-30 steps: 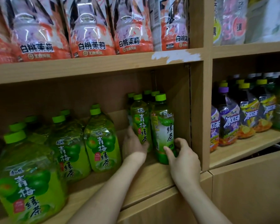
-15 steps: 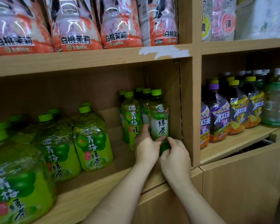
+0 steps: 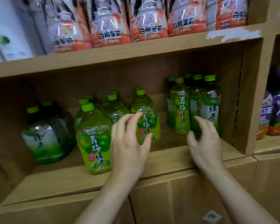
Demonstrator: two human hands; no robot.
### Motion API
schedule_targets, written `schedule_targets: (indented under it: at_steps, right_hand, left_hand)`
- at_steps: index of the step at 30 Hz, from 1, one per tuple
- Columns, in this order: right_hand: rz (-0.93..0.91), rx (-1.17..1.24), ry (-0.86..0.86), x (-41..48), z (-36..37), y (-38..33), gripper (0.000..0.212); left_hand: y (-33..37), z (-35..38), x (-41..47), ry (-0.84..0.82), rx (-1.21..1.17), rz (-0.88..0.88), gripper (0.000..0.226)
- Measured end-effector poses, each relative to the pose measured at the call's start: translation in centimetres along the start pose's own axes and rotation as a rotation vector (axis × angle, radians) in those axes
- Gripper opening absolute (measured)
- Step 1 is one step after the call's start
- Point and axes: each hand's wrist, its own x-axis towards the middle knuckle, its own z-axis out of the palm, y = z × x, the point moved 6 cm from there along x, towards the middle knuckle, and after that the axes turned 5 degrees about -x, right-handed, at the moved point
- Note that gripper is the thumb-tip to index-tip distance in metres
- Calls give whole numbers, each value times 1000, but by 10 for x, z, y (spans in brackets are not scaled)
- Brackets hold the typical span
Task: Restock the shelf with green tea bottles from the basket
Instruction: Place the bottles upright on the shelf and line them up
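Head | green tea bottles (image 3: 212,107) upright, caps up (apparently; blurred)

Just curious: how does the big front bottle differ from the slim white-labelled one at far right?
The big front bottle is squat and wide; the slim bottle is narrow. The big bottle's label is yellow-green, the slim bottle's fades to white. Both stand upright with green caps on one shelf.

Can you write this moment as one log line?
left grip: open, before large tea bottle | right grip: open, at small tea bottles | basket: unseen
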Motion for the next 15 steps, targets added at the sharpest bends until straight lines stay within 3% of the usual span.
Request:
schedule_targets:
  at_steps: [4,7,10,15]
  right_hand:
    - [-98,113,-245,-27,58,-72,64]
    - [-186,200,-443,-52,98,-117,69]
    - [-175,318,-590,-76,124,-143,74]
    - [-154,403,-654,-86,130,-153,72]
  left_hand:
    - [-56,-47,3,135,284,-180,93]
    - [-90,-51,2,47,225,-319,115]
    - [-107,-50,-5,-22,89,-413,116]
    - [-127,-75,-12,30,62,-386,111]
